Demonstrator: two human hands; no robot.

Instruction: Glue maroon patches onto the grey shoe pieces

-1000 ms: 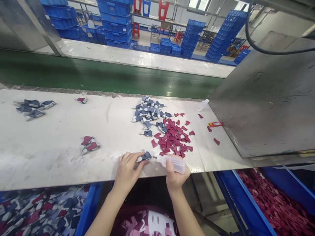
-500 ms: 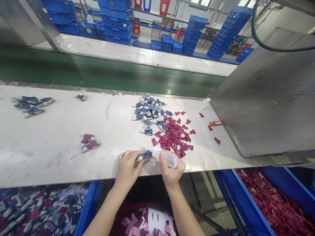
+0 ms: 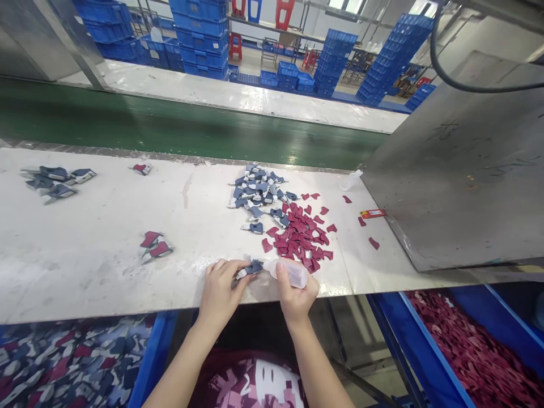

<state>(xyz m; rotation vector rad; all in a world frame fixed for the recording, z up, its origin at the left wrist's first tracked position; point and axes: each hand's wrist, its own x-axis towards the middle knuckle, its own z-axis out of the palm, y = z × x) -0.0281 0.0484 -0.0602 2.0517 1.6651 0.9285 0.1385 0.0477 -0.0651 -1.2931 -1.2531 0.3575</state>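
Note:
Between the thumb and fingers of my left hand is a small dark blue and white plastic part, held low over the table's front edge. My right hand is wrapped round a translucent squeeze bottle, tipped on its side with its nozzle pointing left at the part. Whether the nozzle touches the part I cannot tell. Beyond my hands lies a heap of similar blue and white parts. Beside it spreads a pile of flat maroon pieces.
Blue and white parts with maroon pieces on them lie at left, near another blue cluster. A red and yellow packet sits by a metal box. Blue bins flank me below the table; a green conveyor belt runs behind.
The bottle's nozzle has shifted very slightly. Both hands otherwise keep their places, and the heaps on the table look the same.

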